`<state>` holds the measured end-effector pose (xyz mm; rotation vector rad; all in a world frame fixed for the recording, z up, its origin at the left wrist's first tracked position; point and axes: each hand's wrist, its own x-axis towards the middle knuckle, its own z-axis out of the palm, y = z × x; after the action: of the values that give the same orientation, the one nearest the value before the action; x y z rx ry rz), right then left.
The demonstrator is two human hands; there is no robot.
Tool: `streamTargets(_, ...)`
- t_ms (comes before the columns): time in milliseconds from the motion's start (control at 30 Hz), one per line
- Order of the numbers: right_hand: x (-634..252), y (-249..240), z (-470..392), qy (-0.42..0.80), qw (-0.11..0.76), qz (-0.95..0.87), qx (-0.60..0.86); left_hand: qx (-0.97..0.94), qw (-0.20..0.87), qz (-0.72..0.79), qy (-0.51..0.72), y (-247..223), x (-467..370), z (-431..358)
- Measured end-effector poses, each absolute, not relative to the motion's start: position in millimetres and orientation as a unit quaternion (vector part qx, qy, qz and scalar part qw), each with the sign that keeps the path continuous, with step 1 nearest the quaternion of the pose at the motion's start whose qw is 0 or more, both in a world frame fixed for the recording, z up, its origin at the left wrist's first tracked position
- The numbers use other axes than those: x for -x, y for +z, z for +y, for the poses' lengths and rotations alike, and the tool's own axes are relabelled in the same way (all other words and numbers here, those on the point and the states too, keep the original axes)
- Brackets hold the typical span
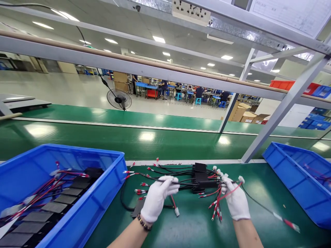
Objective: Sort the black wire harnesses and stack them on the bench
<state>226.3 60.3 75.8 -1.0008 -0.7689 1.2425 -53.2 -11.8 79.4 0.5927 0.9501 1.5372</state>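
My left hand (160, 197), in a white glove, pinches a black cable (183, 183) that runs to a black module (207, 185). My right hand (234, 197), also gloved, has its fingers closed on the red and black wires at the module's other end. A white connector (241, 179) sticks out past these fingers, and a red wire crosses in front of them. Behind and under the held piece lie more black modules (200, 168) with cables ending in red terminals (141, 191). Another black module (138, 209) rests beside my left hand, partly hidden by it.
At the left, a blue bin (103, 193) holds several black modules and wires. A second blue bin (294, 186) with wires stands at the right. Behind the green bench (191, 224) runs a green conveyor (124, 141). A slanted metal post (284, 110) rises at the right.
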Motion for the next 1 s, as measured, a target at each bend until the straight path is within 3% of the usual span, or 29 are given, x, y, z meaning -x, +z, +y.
streamTargets(367, -203, 64, 154, 0.561, 0.571, -0.250, 0.545, -0.091, 0.611, 0.401, 0.677, 68, 52, 93)
streamTargets(633, -204, 61, 168, 0.560, 0.505, -0.267, 0.600, -0.088, 0.637, 0.381, 0.664, 50, 69, 98)
streamTargets(767, -218, 69, 148, 0.551, 0.471, -0.297, 0.622, -0.139, 0.699, 0.407, 0.571, 52, 94, 65)
streamTargets(833, -225, 67, 125, 0.538, 0.466, -0.315, 0.628, -0.234, 0.662, 0.483, 0.524, 54, 107, 37)
streamTargets(1000, -218, 37, 50, 0.500, 0.434, -0.465, 0.588, -0.467, 0.412, 0.671, 0.403, 47, 136, -38)
